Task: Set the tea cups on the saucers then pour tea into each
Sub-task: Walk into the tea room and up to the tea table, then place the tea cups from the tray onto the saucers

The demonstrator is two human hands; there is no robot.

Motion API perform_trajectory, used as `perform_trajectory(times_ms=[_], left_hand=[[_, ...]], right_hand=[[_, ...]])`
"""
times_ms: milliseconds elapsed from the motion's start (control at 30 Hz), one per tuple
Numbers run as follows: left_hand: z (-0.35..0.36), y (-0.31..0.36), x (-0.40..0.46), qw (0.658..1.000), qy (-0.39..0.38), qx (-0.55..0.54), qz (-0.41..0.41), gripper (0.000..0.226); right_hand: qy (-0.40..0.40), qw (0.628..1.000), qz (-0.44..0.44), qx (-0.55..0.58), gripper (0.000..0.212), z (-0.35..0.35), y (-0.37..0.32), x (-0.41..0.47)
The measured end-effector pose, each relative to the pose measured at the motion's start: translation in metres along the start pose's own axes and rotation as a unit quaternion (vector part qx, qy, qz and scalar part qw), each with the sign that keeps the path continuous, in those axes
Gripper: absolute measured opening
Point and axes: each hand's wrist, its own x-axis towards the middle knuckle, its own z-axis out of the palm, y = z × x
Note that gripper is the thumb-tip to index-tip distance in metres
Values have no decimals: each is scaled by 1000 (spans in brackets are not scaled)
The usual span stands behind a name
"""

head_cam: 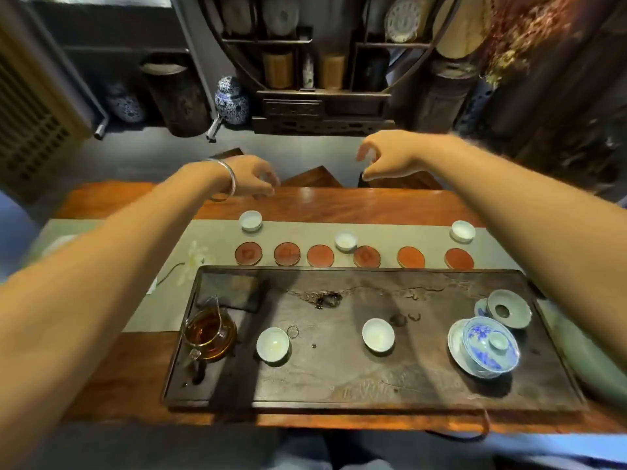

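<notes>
Several round red-brown saucers [320, 256] lie in a row on the grey-green runner [217, 239]. Three small white cups stand on the runner: one at the left [251, 220], one [346, 240] touching the edge of the fourth saucer [366, 256], one at the right [462, 231]. Two more cups [273, 344] [378, 335] stand on the dark tea tray [339, 407]. A glass pitcher [209, 334] of brown tea sits at the tray's left. My left hand [254, 178] and right hand [383, 157] hover above the table's far edge, fingers loosely curled and blurred, holding nothing I can make out.
A blue-and-white lidded gaiwan [485, 346] on its saucer and a pale green strainer stand [509, 308] occupy the tray's right end. A dark phone-like slab [230, 291] lies at the tray's back left. Wooden stools [310, 178] and a display shelf [322, 106] stand beyond the table.
</notes>
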Motion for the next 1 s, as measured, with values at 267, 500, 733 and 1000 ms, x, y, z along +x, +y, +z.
perform_trajectory(times_ms=[267, 500, 733, 1000], left_hand=[[101, -38, -40, 981, -8, -188, -36, 26], [178, -50, -80, 969, -13, -243, -40, 35], [241, -53, -103, 976, -14, -202, -79, 70], [284, -52, -121, 971, 1, -204, -129, 101]], right_hand=[[-95, 994, 42, 44, 49, 108, 12, -8], [-169, 978, 66, 102, 52, 194, 17, -43], [-180, 974, 107, 91, 77, 245, 15, -83], [-177, 969, 151, 88, 95, 281, 10, -113]])
